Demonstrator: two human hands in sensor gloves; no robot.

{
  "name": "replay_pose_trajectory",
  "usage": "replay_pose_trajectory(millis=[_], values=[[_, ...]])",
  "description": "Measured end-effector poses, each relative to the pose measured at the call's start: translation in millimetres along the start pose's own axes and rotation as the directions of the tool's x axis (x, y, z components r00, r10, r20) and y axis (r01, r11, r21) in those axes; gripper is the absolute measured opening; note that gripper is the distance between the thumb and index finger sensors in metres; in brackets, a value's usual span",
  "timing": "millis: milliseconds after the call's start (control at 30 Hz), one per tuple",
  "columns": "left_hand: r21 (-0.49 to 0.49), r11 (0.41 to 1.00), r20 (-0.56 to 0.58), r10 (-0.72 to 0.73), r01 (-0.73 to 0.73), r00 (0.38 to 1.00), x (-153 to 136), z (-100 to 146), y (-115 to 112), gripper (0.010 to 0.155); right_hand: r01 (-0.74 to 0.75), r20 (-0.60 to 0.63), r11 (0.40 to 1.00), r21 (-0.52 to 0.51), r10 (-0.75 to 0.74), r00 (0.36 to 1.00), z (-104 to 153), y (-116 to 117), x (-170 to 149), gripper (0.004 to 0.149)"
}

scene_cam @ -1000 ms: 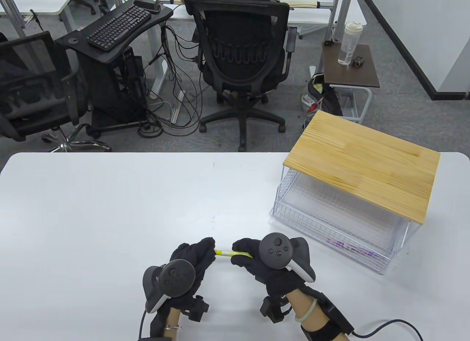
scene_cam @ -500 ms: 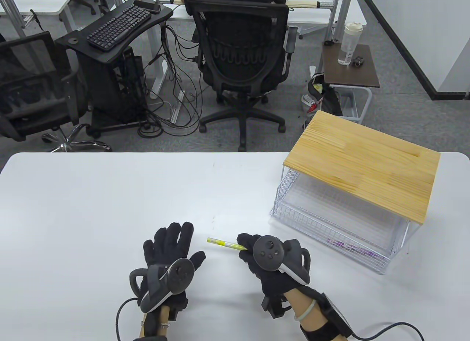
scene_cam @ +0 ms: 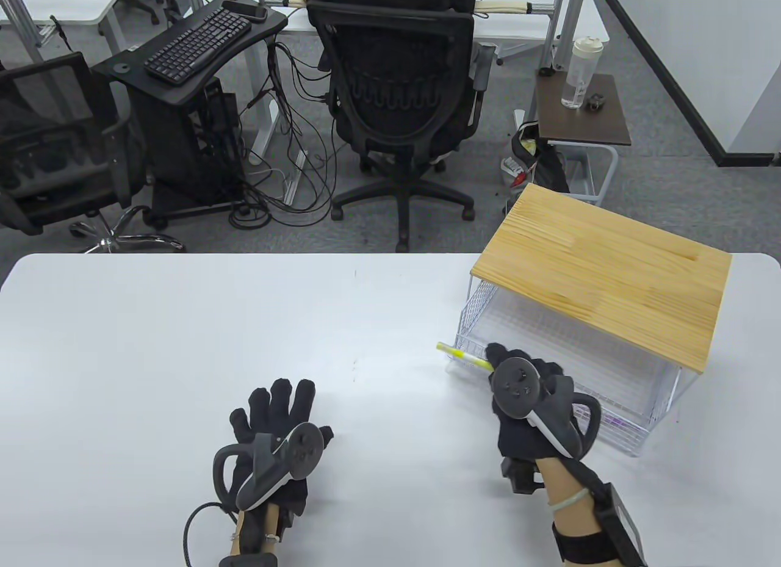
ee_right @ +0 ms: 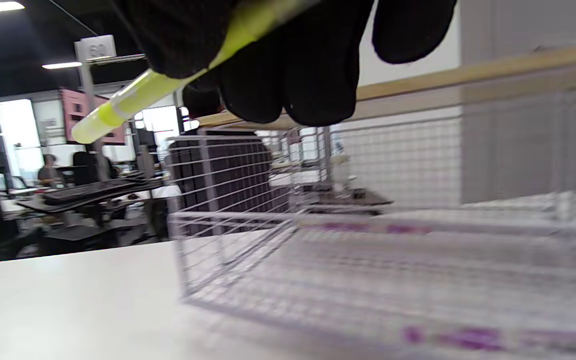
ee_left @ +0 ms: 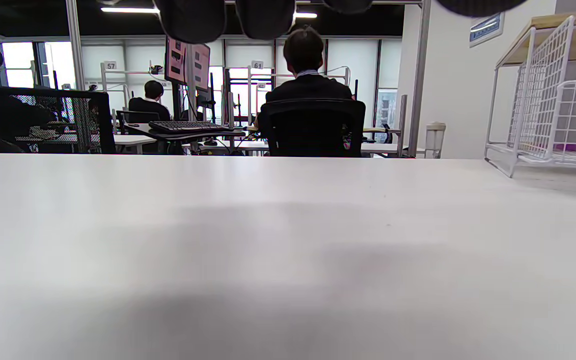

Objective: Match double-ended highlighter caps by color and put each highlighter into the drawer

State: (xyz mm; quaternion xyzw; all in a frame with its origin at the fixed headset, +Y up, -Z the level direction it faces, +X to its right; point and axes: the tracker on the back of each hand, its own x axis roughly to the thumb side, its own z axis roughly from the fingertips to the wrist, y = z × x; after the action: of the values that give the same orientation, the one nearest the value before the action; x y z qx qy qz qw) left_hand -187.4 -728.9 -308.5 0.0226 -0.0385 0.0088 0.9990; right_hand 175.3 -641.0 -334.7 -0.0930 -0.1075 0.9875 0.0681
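My right hand [scene_cam: 497,362] grips a yellow highlighter [scene_cam: 462,355] and holds it over the front left corner of the pulled-out white wire drawer [scene_cam: 549,362]. In the right wrist view the yellow highlighter [ee_right: 133,97] sticks out to the left below my gloved fingers [ee_right: 288,65], above the wire drawer [ee_right: 228,220]. A purple highlighter [scene_cam: 616,419] lies at the drawer's front right, partly hidden by my right hand. My left hand [scene_cam: 277,408] rests flat on the table [scene_cam: 152,347] with its fingers spread and holds nothing.
The drawer belongs to a wire organiser with a wooden top [scene_cam: 604,280] at the table's right side. Beyond the far table edge stand an office chair [scene_cam: 399,103] and a keyboard stand [scene_cam: 195,42]. The left wrist view shows bare table [ee_left: 268,240] and the wire drawer [ee_left: 558,125] at right.
My left hand let go of the yellow highlighter and settled flat on the table. My right hand carried the highlighter up and to the right, to the drawer's front left corner.
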Motion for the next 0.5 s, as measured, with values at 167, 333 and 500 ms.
replay_pose_trajectory(millis=[167, 333, 500], values=[[-0.014, 1.000, 0.009, -0.009, 0.009, 1.000, 3, 0, -2, 0.076, -0.198, -0.152, 0.980, 0.021, 0.199, 0.968, -21, 16, -35, 0.048], [-0.015, 0.999, 0.013, -0.041, 0.041, 0.999, 7, 2, -3, 0.075, -0.187, -0.252, 0.978, 0.089, 0.204, 0.946, -42, 41, -65, 0.055], [-0.026, 0.999, 0.003, -0.033, 0.033, 0.999, 5, -1, -4, 0.075, -0.076, -0.178, 0.988, 0.136, 0.100, 0.979, -36, 52, -77, 0.072]])
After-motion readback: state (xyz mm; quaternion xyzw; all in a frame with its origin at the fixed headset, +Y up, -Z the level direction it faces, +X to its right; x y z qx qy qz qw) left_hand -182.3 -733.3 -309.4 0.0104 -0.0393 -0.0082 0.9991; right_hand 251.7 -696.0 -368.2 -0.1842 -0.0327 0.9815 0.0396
